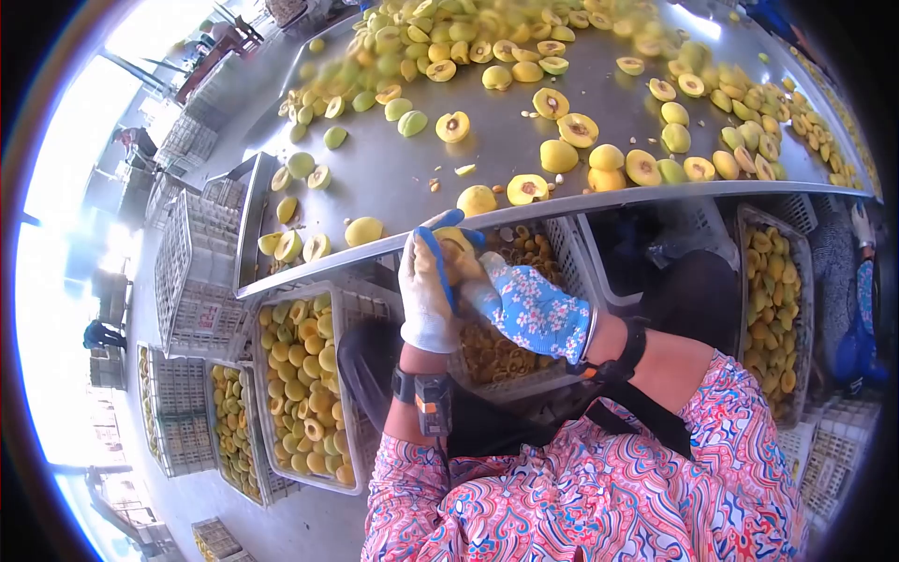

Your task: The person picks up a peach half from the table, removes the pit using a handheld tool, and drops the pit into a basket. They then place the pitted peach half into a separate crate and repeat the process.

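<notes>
My left hand (426,295), in a white glove with blue fingers, is wrapped round a yellow peach half (456,245) just below the table's front edge. My right hand (534,304), in a blue floral glove, is closed against the same fruit from the right. Its fingertips are blurred, and whatever they grip is hidden. Close above the hands, a cut peach half (527,189) lies cut side up on the metal table (375,183). Below them stands a crate (581,258) of brownish cut fruit pieces.
Many peach halves (440,37) cover the table's far side. A crate (351,482) of peach halves stands at left, another crate (796,328) at right. Stacked crates (197,272) rise beyond the table's left end. A co-worker's gloved hand (862,225) shows at far right.
</notes>
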Demonstrator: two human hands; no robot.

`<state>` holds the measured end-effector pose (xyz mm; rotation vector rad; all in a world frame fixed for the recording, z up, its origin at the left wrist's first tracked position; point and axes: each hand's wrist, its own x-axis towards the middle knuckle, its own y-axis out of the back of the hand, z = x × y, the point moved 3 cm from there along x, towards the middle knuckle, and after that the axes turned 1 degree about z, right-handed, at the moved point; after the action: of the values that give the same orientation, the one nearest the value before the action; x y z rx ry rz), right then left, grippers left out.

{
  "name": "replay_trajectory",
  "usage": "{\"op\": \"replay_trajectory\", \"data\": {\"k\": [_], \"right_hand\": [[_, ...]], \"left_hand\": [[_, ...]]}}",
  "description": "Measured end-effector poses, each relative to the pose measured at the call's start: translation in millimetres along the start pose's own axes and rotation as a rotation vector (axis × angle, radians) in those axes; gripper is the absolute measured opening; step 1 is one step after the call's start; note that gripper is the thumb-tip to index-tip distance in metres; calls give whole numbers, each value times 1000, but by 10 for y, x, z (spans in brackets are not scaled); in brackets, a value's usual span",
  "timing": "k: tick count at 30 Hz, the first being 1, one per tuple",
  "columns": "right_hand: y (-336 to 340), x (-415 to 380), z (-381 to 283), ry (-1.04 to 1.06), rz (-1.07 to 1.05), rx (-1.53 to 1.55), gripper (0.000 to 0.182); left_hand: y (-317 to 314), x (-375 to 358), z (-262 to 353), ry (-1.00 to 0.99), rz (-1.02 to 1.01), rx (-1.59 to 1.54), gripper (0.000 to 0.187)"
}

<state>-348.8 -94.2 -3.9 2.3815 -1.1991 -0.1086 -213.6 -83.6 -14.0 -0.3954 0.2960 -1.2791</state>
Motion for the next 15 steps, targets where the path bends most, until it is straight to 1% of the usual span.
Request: {"op": "replay_trajectory", "data": {"k": [1,2,5,7,9,10,11,12,13,14,15], "right_hand": [[-70,-25,26,-31,8,73,29],[-180,-69,43,-51,37,120,28],[-435,-143,134,-117,12,373,28],[-374,-206,-105,-428,-195,717,27],[-393,-270,-166,-535,-333,1078,27],[-363,-298,-293,-581,-340,1218,22],[-393,-321,-286,-649,-390,1237,26],[-393,-364,-255,-702,-467,1285,31],[-392,-390,-222,-759,-552,1326,38],[-392,-399,-237,-759,-562,1373,37],[-395,-421,-245,-761,-565,1421,37]], "left_hand": [[28,-7,-59,-26,18,12,56],[68,-34,-114,-57,114,4,56],[52,-212,-32,-142,134,58,56],[91,-275,-22,-206,109,89,56],[91,-338,20,-246,92,96,53],[104,-373,41,-242,62,90,57],[154,-379,-4,-262,48,97,57],[187,-400,-39,-199,28,40,61],[170,-454,-26,-211,-14,11,64],[186,-486,-41,-204,-60,-10,65],[170,-523,-20,-179,-43,0,65]]}}
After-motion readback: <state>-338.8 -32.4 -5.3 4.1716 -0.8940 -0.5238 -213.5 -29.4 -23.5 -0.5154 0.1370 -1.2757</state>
